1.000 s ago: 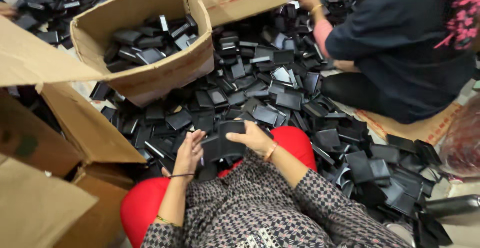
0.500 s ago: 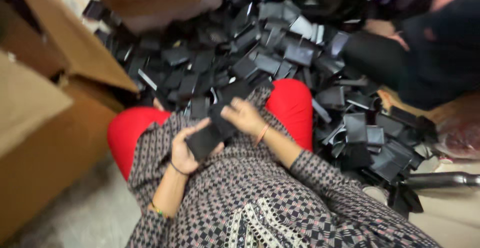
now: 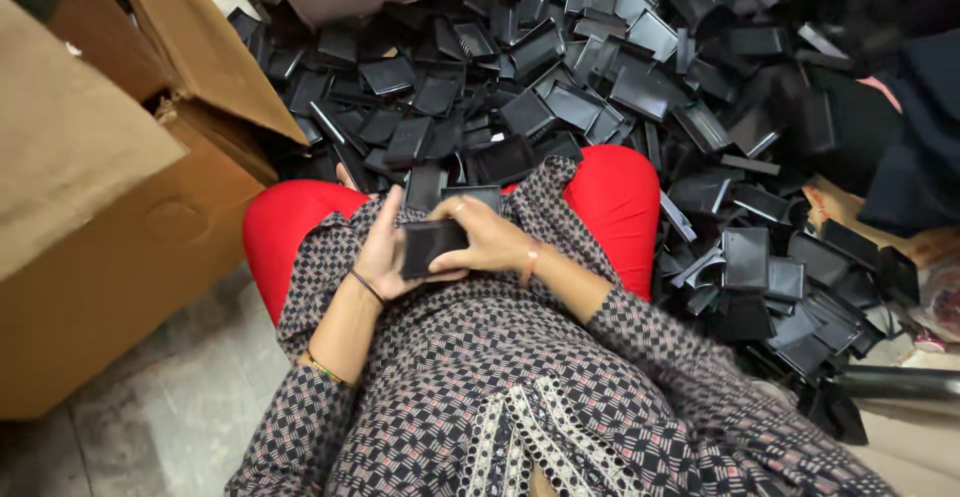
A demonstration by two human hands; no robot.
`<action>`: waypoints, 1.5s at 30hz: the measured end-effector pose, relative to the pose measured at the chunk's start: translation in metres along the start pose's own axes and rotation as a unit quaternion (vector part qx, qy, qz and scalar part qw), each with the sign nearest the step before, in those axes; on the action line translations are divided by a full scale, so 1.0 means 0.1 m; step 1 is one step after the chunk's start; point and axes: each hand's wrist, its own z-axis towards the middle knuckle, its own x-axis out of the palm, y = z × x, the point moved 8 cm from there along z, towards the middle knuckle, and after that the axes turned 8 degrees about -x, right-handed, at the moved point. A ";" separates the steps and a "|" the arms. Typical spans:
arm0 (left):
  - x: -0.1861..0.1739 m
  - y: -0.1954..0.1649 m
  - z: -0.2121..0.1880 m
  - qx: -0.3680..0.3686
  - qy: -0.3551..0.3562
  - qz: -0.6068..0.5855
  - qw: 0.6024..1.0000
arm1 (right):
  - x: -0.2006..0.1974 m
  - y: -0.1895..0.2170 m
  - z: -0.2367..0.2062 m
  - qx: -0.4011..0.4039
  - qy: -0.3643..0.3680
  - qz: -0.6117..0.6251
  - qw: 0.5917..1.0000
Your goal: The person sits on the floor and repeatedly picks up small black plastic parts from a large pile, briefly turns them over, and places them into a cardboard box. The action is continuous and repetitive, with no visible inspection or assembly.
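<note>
Both hands meet in the person's lap, over the patterned tunic (image 3: pixel 520 397) — the left hand (image 3: pixel 385 257) cups a small black box (image 3: pixel 432 245) from below and the side, while the right hand (image 3: pixel 488 239) folds its fingers over the box's top edge, each grip closed on it. Just beyond the red-clad knees (image 3: pixel 620 197) spreads a heap of black box pieces (image 3: pixel 600 87) across the floor. A large cardboard carton (image 3: pixel 110 207) stands to the left.
</note>
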 end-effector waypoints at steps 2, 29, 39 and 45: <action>-0.23 -0.05 0.11 0.044 -0.054 -0.037 0.997 | -0.11 -0.17 -0.11 0.130 -0.069 0.015 0.989; -0.73 -0.89 0.16 0.258 -0.301 0.112 0.911 | -1.41 -0.84 0.38 0.046 -0.316 -0.233 0.919; -0.55 -0.65 0.63 0.289 -0.248 0.229 0.896 | -0.27 -0.46 0.05 0.141 -0.138 0.413 0.889; -0.74 -0.31 0.59 0.248 -0.261 0.293 0.885 | -0.13 -0.44 -0.23 0.209 -0.190 0.211 0.936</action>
